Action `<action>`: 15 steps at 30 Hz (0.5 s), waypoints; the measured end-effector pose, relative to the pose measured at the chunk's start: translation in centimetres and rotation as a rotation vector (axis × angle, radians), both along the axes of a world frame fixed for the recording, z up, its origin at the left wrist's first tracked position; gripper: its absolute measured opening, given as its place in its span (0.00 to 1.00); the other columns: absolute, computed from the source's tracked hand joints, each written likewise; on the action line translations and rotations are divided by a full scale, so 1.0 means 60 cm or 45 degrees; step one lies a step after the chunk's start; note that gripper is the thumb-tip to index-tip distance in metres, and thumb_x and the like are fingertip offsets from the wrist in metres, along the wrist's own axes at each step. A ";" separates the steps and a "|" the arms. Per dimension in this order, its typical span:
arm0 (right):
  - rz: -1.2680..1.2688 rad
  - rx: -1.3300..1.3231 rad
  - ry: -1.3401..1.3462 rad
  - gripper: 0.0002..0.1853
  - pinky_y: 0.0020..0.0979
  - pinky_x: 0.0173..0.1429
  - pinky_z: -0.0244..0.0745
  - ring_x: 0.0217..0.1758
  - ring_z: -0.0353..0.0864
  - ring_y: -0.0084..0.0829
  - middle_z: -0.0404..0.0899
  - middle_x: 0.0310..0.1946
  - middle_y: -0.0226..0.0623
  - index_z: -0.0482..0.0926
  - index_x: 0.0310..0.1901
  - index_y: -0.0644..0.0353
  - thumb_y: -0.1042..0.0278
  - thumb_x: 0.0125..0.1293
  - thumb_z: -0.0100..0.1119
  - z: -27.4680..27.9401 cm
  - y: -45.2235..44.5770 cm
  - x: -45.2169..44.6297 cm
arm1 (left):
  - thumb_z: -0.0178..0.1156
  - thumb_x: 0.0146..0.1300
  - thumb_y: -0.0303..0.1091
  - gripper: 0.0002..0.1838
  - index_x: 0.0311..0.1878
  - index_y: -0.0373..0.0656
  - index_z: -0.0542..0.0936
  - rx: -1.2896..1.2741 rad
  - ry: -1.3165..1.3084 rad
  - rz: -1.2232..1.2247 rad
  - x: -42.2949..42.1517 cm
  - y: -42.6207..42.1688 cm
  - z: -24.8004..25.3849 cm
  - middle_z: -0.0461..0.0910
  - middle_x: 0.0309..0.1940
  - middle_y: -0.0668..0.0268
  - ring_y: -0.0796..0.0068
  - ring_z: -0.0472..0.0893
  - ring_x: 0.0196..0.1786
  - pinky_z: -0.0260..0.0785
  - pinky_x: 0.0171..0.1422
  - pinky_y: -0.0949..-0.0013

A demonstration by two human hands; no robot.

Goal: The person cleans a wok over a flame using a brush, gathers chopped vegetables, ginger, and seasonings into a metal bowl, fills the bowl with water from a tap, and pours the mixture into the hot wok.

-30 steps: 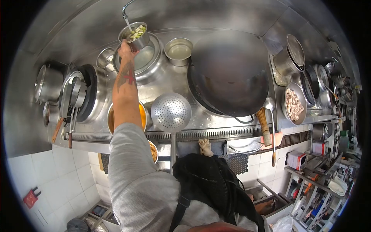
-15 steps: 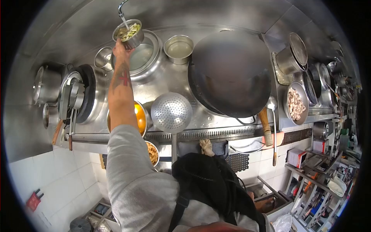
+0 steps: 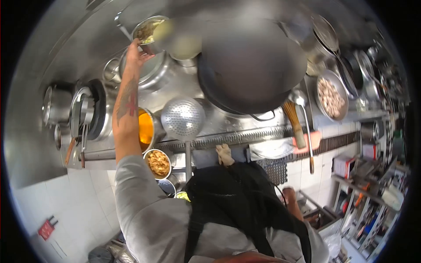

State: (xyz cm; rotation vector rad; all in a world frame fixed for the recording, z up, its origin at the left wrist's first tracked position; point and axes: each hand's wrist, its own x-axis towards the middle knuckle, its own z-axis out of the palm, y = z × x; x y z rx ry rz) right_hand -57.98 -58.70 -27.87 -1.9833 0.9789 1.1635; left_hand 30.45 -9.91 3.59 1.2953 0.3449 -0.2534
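Observation:
My left hand [image 3: 139, 51] is stretched out at the back left, its fingers closed on the rim of a small steel pot [image 3: 151, 47]. In that pot lie chopped pale green vegetable pieces [image 3: 150, 37] and something brownish. A bent metal faucet [image 3: 123, 29] comes down close beside its left side. Beneath it stands a wide round steel pot [image 3: 160, 78]. My right hand [image 3: 288, 193] hangs low beside my black apron, away from the stove; its fingers are too small and unclear to make out.
A large dark wok [image 3: 254, 65], blurred, fills the centre. In front lie a perforated skimmer [image 3: 183, 118], a bamboo brush [image 3: 294, 122] and a ladle [image 3: 302, 103]. A bowl of pale meat pieces [image 3: 330, 98] stands right; orange liquid [image 3: 145, 129] and browned pieces [image 3: 158, 163] are near left.
The view has shifted and turned. The small pot in my left hand has moved right of the faucet, whose stream no longer shows falling into it. More of my right arm shows.

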 end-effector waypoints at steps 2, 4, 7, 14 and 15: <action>-0.026 -0.050 -0.287 0.14 0.39 0.23 0.77 0.18 0.81 0.37 0.83 0.24 0.40 0.82 0.26 0.58 0.63 0.67 0.55 0.015 -0.012 0.051 | 0.58 0.62 0.41 0.46 0.77 0.45 0.43 -0.008 0.075 -0.121 -0.060 -0.083 0.014 0.54 0.69 0.30 0.23 0.66 0.67 0.69 0.65 0.27; 0.787 -0.306 -0.238 0.14 0.43 0.35 0.82 0.31 0.86 0.47 0.85 0.27 0.43 0.83 0.32 0.59 0.59 0.48 0.71 -0.100 -0.070 0.067 | 0.54 0.60 0.39 0.48 0.79 0.45 0.38 -0.128 0.170 -0.203 -0.129 -0.171 0.029 0.49 0.71 0.27 0.24 0.61 0.71 0.61 0.70 0.26; 0.633 -0.267 -0.370 0.07 0.47 0.41 0.83 0.39 0.88 0.47 0.86 0.31 0.48 0.85 0.29 0.57 0.64 0.55 0.65 -0.164 -0.121 0.132 | 0.54 0.56 0.36 0.47 0.76 0.37 0.42 -0.213 0.250 -0.211 -0.194 -0.273 -0.023 0.47 0.72 0.28 0.22 0.57 0.72 0.58 0.70 0.22; 0.288 -0.465 -0.964 0.22 0.45 0.52 0.83 0.52 0.85 0.46 0.80 0.58 0.44 0.77 0.58 0.56 0.61 0.63 0.65 -0.220 -0.182 0.287 | 0.49 0.55 0.34 0.39 0.71 0.28 0.56 0.325 0.376 -0.448 -0.278 -0.428 -0.129 0.59 0.66 0.32 0.26 0.63 0.67 0.62 0.68 0.23; 0.021 -0.426 -1.104 0.22 0.44 0.51 0.83 0.51 0.85 0.45 0.81 0.56 0.44 0.77 0.58 0.55 0.60 0.63 0.64 -0.225 -0.185 0.304 | 0.49 0.55 0.34 0.39 0.71 0.28 0.56 0.348 0.375 -0.455 -0.279 -0.436 -0.145 0.59 0.66 0.32 0.26 0.63 0.67 0.62 0.68 0.23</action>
